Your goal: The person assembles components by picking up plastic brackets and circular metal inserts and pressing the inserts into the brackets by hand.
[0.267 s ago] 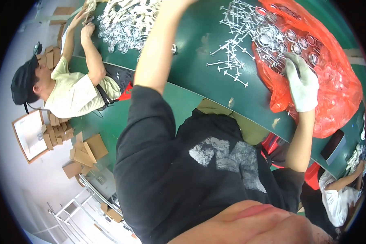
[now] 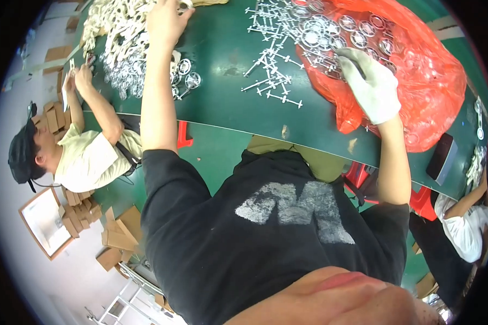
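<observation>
Much sorting seems left: the gloved right hand (image 2: 370, 81) rests in the red bag (image 2: 417, 81), fingers curled on clear ring parts (image 2: 331, 32), which remain heaped there. The bare left hand (image 2: 165, 19) reaches a white pile (image 2: 119, 27), grip unclear. Loose sprues (image 2: 271, 81) clutter the green bench (image 2: 228, 114); a co-worker (image 2: 81, 151) crowds the left.

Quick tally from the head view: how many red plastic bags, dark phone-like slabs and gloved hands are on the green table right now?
Red plastic bag: 1
Dark flat slab at the table's near edge: 1
Gloved hands: 1, the right hand, resting on the clear ring parts at the bag's mouth; the left hand is bare.
Total: 3
</observation>
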Demonstrator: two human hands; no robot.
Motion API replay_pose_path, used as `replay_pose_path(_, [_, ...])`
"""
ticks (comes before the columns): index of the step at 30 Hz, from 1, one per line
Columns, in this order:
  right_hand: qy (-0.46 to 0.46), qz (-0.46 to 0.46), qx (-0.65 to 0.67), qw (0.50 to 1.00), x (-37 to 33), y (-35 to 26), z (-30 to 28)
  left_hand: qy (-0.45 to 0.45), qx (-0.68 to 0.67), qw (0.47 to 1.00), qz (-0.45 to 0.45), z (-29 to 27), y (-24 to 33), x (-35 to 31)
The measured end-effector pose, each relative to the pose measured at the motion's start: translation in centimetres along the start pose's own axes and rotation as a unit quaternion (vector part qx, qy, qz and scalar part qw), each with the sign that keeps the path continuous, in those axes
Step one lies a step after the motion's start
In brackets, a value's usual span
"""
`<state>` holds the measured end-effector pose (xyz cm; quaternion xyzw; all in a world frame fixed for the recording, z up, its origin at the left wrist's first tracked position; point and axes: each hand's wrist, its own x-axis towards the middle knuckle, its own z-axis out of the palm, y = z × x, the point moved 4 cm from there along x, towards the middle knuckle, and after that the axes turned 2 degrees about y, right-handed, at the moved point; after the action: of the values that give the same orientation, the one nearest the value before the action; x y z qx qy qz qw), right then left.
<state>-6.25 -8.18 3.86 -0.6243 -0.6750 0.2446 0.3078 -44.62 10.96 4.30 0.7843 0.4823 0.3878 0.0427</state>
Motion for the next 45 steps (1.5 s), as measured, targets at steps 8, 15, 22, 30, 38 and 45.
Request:
replay_pose_path(8, [0.196,-0.192,-0.069,0.959,0.4,-1.2,0.4,-0.065,-0.322,0.935,-0.132,6.1,18.0,-1.9])
replay_pose_path(15, [0.085,-0.046,0.055,0.994,0.0,-0.1,0.7,-0.123,-0.410,0.886,-0.178,9.7,23.3,-3.6])
replay_pose_path(22, [0.180,0.035,0.011,0.983,-0.1,2.4,0.7,-0.067,-0.215,0.967,0.118,9.5,24.4,-3.6])
replay_pose_path(30, [0.126,0.173,-0.015,0.977,0.9,2.0,-1.3,-0.181,0.171,0.968,-0.011,10.1,22.6,-4.0])
replay_pose_path(38, [0.011,0.165,-0.173,0.971,0.8,1.7,-1.5,0.025,-0.224,0.943,0.247,9.4,22.4,-3.7])
replay_pose_path(45, [-0.086,0.096,-0.191,0.973,0.3,0.4,-0.7,-0.110,-0.234,0.939,0.226,10.9,22.9,-5.1])
